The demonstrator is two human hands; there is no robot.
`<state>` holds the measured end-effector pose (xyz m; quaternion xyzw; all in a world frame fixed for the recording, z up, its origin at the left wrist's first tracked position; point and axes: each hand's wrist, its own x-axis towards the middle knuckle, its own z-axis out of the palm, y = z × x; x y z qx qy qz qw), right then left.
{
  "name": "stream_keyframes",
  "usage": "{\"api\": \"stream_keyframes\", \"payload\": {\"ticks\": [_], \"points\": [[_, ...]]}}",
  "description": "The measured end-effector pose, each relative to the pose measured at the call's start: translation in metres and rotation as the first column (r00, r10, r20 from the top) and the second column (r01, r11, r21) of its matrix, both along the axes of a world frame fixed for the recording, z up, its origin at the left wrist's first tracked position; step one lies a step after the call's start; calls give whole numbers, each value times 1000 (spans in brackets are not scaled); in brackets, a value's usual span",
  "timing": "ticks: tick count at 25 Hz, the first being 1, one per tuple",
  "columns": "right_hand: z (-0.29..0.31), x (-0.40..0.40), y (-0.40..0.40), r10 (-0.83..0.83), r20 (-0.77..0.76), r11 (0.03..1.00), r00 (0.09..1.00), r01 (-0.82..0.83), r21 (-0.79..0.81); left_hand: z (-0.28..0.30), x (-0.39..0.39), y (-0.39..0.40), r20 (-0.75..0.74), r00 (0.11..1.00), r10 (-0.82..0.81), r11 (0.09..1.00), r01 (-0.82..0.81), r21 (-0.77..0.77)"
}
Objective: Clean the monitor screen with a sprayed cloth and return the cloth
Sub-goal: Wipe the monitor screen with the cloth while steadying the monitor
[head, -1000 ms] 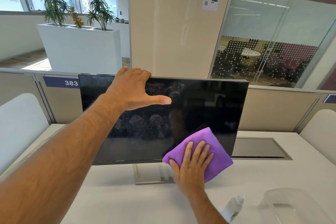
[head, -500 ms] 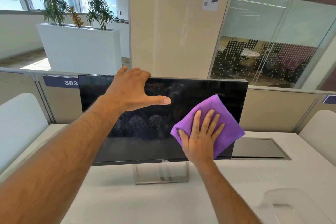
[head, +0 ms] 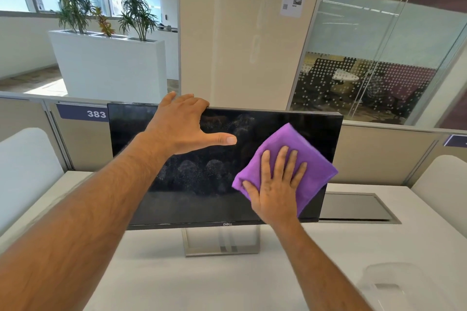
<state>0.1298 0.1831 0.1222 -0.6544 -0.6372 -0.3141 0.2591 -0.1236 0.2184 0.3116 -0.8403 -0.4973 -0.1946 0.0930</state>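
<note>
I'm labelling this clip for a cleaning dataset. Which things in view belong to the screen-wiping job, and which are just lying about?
In use:
monitor, spray residue on its screen
purple cloth, pressed flat to the screen by the right hand
left hand, holding the monitor's top edge

Lying about:
clear plastic container on the desk
desk cable hatch
planter behind the partition
</note>
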Motion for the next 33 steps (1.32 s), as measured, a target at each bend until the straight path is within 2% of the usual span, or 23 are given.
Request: {"api": "stream_keyframes", "payload": {"ticks": [4, 8, 13, 17, 19, 23, 26, 29, 31, 33], "points": [[-51, -11, -21, 114, 187, 990, 976, -94, -109, -2, 0, 1, 9, 1000, 1, 1000, -1, 25], [-51, -11, -22, 144, 223, 987, 964, -125, -97, -3, -1, 2, 11, 1000, 6, 999, -6, 34], [13, -10, 0, 62, 106, 998, 992, -62, -4, -3, -1, 1, 13, 1000, 3, 999, -4, 36], [71, -17, 20, -21, -114, 993, 993, 33, 111, -3, -1, 0, 20, 1000, -6, 999, 6, 34], [81, -26, 22, -31, -165, 991, 986, 52, 123, -2, -1, 1, 19, 1000, -1, 999, 1, 32], [72, -45, 23, 71, 15, 993, 997, -73, 94, -4, 0, 2, 28, 1000, -2, 1000, 1, 30], [59, -49, 23, 184, 182, 980, 966, -195, 45, -4, -1, 3, 36, 999, -23, 999, 21, 45], [52, -33, 19, 189, 244, 979, 951, -203, 35, -3, -2, 3, 35, 999, -29, 998, 27, 51], [53, -18, 16, 102, 177, 991, 979, -115, 68, -4, -2, 3, 28, 999, -25, 998, 24, 55], [59, -9, 15, -17, 15, 995, 1000, 15, 103, -3, -2, 2, 22, 1000, -17, 999, 16, 51]]}}
